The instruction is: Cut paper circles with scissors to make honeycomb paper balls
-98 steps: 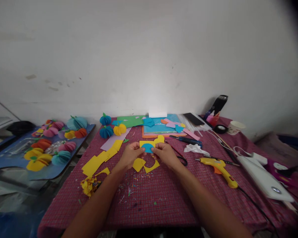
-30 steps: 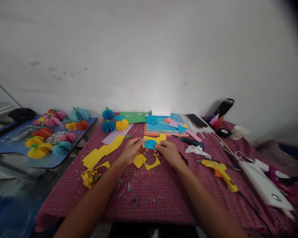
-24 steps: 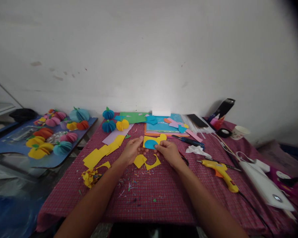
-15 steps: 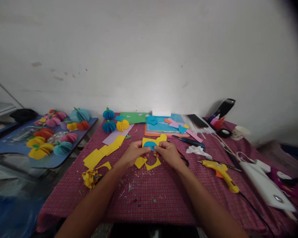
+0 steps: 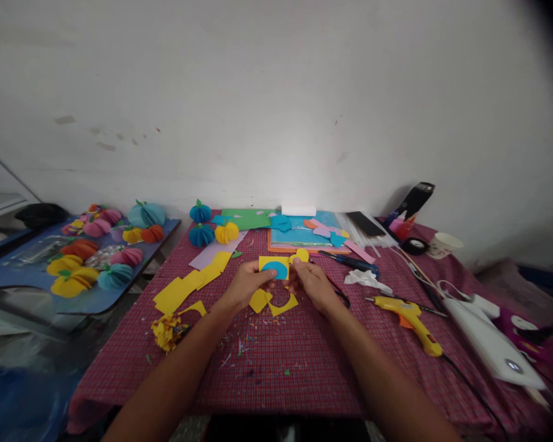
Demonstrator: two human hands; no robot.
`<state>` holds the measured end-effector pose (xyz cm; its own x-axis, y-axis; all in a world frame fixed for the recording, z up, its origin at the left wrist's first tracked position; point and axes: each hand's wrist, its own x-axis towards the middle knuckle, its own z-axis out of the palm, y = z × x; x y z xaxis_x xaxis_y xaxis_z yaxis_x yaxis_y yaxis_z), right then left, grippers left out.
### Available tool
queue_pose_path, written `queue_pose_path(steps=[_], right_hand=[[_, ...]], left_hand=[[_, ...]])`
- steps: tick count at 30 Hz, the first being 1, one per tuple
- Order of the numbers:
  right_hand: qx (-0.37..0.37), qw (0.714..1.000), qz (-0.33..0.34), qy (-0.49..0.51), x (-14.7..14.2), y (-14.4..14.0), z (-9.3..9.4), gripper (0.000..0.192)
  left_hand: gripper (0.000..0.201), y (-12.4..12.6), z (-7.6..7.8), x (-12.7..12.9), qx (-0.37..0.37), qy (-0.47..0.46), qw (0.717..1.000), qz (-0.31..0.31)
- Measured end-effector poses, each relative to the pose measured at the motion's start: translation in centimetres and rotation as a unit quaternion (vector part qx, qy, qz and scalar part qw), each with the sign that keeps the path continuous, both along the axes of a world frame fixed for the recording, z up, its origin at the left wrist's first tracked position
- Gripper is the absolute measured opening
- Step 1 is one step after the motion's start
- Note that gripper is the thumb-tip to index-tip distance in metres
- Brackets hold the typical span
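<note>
My left hand (image 5: pixel 246 286) pinches a small square of yellow paper (image 5: pixel 266 261) by its lower left part, the thumb lying in front. A blue paper circle (image 5: pixel 274 269) rests flat against the face of that square, under the same thumb. Right beside the square's right edge is my right hand (image 5: pixel 314 283), its thumb raised away from the curled fingers. Whether those fingers touch the paper's edge I cannot tell. Rounded yellow paper (image 5: pixel 301 253) shows just behind my right thumb. Yellow offcuts (image 5: pixel 283 305) with curved cuts lie on the cloth below the hands.
Yellow paper strips (image 5: pixel 177 293) and a crumpled yellow bundle (image 5: pixel 167 333) lie to the left. At right are a yellow glue gun (image 5: pixel 410 316), a crumpled tissue (image 5: pixel 367 280) and a white power strip (image 5: pixel 491 344). Paper pumpkins (image 5: pixel 201 235) stand at the back; more fill a blue side table (image 5: pixel 120 293).
The right thumb has come off the blue circle and moved up and right. The yellow square with the circle has shifted slightly left and turned in my left hand.
</note>
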<state>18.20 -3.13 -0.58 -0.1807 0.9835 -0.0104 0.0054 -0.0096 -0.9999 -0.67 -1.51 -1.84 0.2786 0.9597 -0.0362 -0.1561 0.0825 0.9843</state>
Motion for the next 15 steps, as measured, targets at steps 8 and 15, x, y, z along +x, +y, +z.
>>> queue_pose_path(steps=[8, 15], right_hand=[[0.008, 0.997, 0.062, -0.038, -0.32, -0.24, -0.25, 0.041], [0.009, 0.998, 0.041, -0.044, -0.5, -0.04, -0.68, 0.038]], left_hand=[[0.033, -0.14, 0.14, 0.1, 0.007, -0.001, 1.0, -0.011], [0.033, -0.01, -0.13, 0.09, -0.006, 0.013, 1.0, -0.007]])
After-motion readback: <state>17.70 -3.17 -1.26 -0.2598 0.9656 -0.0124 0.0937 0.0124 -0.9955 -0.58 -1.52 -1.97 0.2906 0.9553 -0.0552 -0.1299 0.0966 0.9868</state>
